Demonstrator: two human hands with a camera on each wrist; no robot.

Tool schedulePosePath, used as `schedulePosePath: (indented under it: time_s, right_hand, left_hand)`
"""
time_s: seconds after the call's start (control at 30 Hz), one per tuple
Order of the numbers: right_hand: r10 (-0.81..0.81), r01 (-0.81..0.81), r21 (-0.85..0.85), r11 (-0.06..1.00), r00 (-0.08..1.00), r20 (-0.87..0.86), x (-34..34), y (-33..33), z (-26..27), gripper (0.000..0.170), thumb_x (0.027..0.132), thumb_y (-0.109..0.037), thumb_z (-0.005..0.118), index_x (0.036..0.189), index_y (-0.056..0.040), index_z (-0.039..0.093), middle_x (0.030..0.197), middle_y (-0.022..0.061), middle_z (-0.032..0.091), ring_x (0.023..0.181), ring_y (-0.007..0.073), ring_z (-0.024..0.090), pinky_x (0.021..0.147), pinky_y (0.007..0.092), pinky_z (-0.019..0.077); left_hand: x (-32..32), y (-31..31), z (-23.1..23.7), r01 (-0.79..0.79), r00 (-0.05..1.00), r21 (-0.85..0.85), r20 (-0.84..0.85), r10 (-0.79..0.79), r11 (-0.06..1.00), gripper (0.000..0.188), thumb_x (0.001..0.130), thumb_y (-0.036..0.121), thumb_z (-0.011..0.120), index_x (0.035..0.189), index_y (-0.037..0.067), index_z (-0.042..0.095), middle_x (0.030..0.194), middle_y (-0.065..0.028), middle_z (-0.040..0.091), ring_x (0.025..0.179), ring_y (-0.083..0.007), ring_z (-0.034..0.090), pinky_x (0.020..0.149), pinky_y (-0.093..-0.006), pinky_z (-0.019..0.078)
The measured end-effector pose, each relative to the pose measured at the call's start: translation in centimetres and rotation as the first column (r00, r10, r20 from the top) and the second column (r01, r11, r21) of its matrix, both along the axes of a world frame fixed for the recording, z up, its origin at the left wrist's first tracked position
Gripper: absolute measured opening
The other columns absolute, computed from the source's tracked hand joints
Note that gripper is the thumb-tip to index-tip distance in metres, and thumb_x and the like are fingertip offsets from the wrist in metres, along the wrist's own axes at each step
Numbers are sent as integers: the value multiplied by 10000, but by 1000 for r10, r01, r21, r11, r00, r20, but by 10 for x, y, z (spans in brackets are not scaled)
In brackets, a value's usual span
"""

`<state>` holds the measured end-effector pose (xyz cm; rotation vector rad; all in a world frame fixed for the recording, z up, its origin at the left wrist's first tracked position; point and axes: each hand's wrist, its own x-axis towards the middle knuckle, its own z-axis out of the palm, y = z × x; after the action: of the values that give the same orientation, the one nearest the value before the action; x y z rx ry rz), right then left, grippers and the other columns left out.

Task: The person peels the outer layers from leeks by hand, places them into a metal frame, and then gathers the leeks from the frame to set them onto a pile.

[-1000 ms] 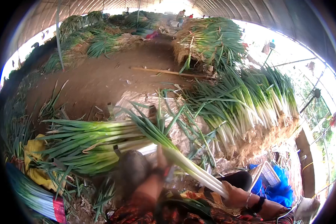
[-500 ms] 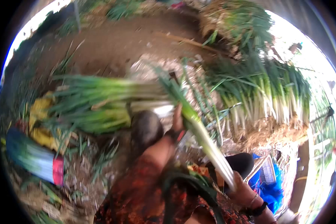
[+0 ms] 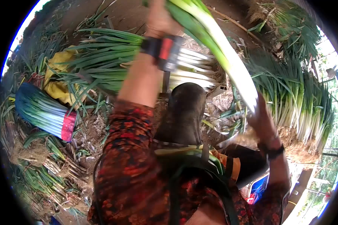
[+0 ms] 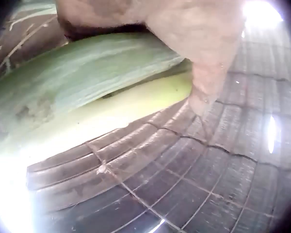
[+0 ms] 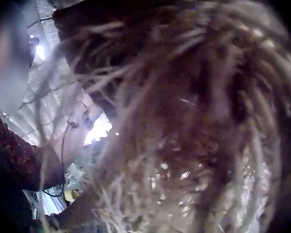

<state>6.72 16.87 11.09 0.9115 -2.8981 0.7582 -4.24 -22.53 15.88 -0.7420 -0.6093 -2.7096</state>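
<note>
A few long green onions (image 3: 233,63) are raised slantwise between my two hands in the head view. My left hand (image 3: 160,20) grips their green upper part; in the left wrist view its thumb (image 4: 208,77) curls down round the leaves (image 4: 102,68). At the white lower end, my right hand (image 3: 262,122) holds the stalks, blurred. Dark, stringy roots (image 5: 136,97) fill much of the right wrist view and hide the right fingers. Below my left forearm lies a pile of green onions (image 3: 109,56), white ends to the right.
More green onions (image 3: 293,90) stand in rows on the right. A bundle with a red band (image 3: 68,125) lies at left beside a yellow cloth (image 3: 58,95). A dark rounded form (image 3: 184,112) rises between my arms. Blue material (image 3: 258,189) sits in a basket at lower right.
The head view has tilted down. My left hand has moved forward and up with the green onions' upper part, and my right hand has lifted their white end.
</note>
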Motion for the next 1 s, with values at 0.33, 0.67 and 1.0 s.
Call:
schedulePosePath:
  time_s: [0.33, 0.67, 1.0]
  right_hand:
    - [-32, 77, 351, 933, 991, -133, -170, -176, -85, 513, 840, -122, 578, 1316, -95, 388, 1158, 231, 572, 1065, 374, 608, 924, 476, 486]
    - [29, -1, 568, 823, 999, -40, -164, -192, -83, 553, 809, -124, 624, 1318, -73, 415, 1201, 184, 536, 1082, 358, 578, 930, 451, 473]
    - [35, -8, 373, 928, 997, -66, -208, -177, -143, 475, 824, -75, 535, 1291, -111, 456, 1140, 166, 578, 1135, 335, 542, 951, 471, 417]
  left_hand:
    - [67, -238, -103, 368, 594, -701, 683, 425, 611, 369, 878, 422, 650, 952, 61, 676, 829, -69, 697, 671, -163, 656, 598, -276, 533]
    - [17, -143, -149, -68, 688, -660, -574, 444, -748, 692, 713, 418, 754, 1310, 148, 533, 1304, -139, 552, 1227, -292, 493, 1087, -465, 305]
    - [-33, -137, -173, 59, 922, -471, -313, 229, -880, 696, 663, 189, 738, 1318, 241, 510, 1112, -98, 601, 1116, -288, 557, 1016, -507, 333]
